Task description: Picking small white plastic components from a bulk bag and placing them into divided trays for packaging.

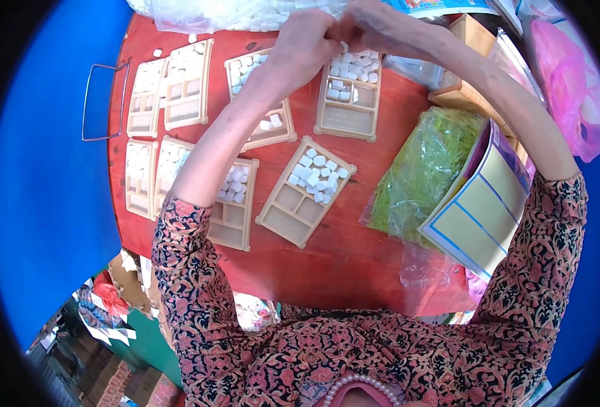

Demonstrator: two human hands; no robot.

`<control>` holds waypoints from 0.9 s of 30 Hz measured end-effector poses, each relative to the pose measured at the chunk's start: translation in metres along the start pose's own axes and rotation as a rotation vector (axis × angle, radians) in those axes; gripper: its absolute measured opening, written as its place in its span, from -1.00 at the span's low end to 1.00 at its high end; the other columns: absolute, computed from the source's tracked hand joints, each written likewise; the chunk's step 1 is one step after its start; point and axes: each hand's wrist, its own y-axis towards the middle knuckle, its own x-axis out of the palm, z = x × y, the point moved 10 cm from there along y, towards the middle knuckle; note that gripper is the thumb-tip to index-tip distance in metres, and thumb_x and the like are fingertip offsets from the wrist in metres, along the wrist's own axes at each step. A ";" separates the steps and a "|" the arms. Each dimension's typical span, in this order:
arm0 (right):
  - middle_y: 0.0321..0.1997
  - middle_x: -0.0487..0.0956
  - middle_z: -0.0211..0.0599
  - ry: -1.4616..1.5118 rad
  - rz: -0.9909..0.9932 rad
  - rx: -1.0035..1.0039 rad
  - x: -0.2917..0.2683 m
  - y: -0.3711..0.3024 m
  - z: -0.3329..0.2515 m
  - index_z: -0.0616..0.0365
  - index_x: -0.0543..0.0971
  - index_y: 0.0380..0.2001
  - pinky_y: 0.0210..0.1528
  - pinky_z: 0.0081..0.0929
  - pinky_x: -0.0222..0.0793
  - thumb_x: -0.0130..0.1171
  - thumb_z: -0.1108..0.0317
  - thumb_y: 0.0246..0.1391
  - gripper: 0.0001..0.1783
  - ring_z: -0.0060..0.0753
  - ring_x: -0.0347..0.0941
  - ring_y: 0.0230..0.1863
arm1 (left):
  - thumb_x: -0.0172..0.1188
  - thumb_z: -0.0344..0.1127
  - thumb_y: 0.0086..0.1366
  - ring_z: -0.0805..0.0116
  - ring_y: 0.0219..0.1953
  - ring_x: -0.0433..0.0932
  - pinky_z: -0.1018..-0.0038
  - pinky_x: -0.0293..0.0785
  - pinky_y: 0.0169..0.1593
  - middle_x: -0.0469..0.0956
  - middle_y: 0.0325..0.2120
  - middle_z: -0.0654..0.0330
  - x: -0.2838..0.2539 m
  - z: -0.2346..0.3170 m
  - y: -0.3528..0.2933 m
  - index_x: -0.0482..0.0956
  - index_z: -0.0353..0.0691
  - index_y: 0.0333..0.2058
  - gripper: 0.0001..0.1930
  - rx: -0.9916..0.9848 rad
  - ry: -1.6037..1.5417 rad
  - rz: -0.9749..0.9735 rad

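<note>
My left hand (306, 39) and my right hand (374, 26) meet at the far edge of the red table, fingertips pinched together. What they hold, if anything, is hidden by the fingers. Just below them lies a beige compartment tray (346, 122), its far compartment heaped with small white chunks (354, 68) and a few more in a small middle compartment. Beyond the hands spreads a clear plastic bag (218, 17) full of similar white chunks. Nearer me, another tray (290, 220) sits tilted, with white chunks in its far part only.
Several more part-filled trays (186, 114) stand at the left, some under my left forearm. At the right lie a clear bag of green shreds (425, 163), a yellow-and-blue card sheet (480, 210), a wooden box (466, 95) and a pink plastic bag (568, 88).
</note>
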 end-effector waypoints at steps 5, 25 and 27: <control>-0.60 0.56 -0.08 -0.065 -0.037 0.182 -0.008 0.000 -0.003 0.30 0.61 -0.55 -0.49 -0.42 0.37 0.16 0.58 -0.27 -0.89 -0.36 0.47 -0.55 | 0.24 -0.43 -0.01 0.36 -0.54 0.51 0.45 0.41 -0.38 0.55 -0.62 0.09 0.003 -0.009 -0.007 0.60 -0.39 -0.44 -0.85 -0.142 -0.107 -0.058; -0.65 0.50 -0.27 0.069 -0.029 0.224 -0.002 -0.003 -0.033 0.31 0.57 -0.53 -0.53 -0.47 0.32 0.14 0.44 -0.13 -0.88 -0.48 0.41 -0.59 | 0.21 -0.40 0.16 0.61 -0.57 0.46 0.68 0.36 -0.49 0.55 -0.52 0.33 -0.090 -0.056 -0.080 0.61 -0.28 -0.31 -0.87 -0.370 -0.408 0.141; -0.63 0.38 -0.04 -0.012 -0.069 0.086 0.032 0.004 -0.046 0.39 0.46 -0.48 -0.46 -0.43 0.27 0.18 0.53 -0.17 -0.85 -0.29 0.29 -0.59 | 0.20 -0.47 0.04 0.55 -0.54 0.49 0.59 0.38 -0.47 0.53 -0.61 0.19 -0.082 -0.061 -0.104 0.60 -0.36 -0.47 -0.92 -0.521 -0.366 0.041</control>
